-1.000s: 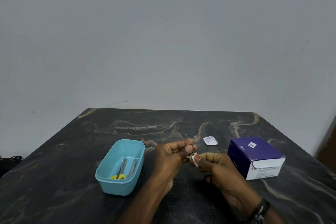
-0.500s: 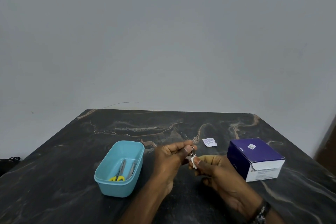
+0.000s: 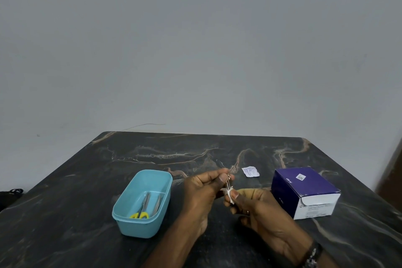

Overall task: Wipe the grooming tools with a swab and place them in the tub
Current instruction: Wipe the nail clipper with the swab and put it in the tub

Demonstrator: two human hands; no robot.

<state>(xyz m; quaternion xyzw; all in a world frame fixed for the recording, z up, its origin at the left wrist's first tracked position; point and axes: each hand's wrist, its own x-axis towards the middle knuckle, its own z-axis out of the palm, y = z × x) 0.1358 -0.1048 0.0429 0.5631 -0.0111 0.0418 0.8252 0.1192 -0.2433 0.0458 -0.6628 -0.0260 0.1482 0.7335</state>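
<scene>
My left hand [image 3: 204, 189] pinches the top of a small thin metal grooming tool [image 3: 228, 182], which it holds upright above the table. My right hand [image 3: 256, 206] pinches a white swab [image 3: 231, 195] wrapped around the tool's lower end. The tool is too small to name. To the left stands a light blue tub [image 3: 130, 224]. Yellow-handled scissors [image 3: 142, 208] and another metal tool [image 3: 158, 203] lie inside it.
A dark marble-patterned table [image 3: 76, 191] stands against a grey wall. A purple and white box [image 3: 304, 192] sits to the right of my hands. A torn white swab wrapper [image 3: 250, 171] lies behind them. A dark object [image 3: 9, 197] shows past the left table edge.
My right hand with the swab has slid slightly down the tool, away from my left fingertips. The tub and box have not moved.
</scene>
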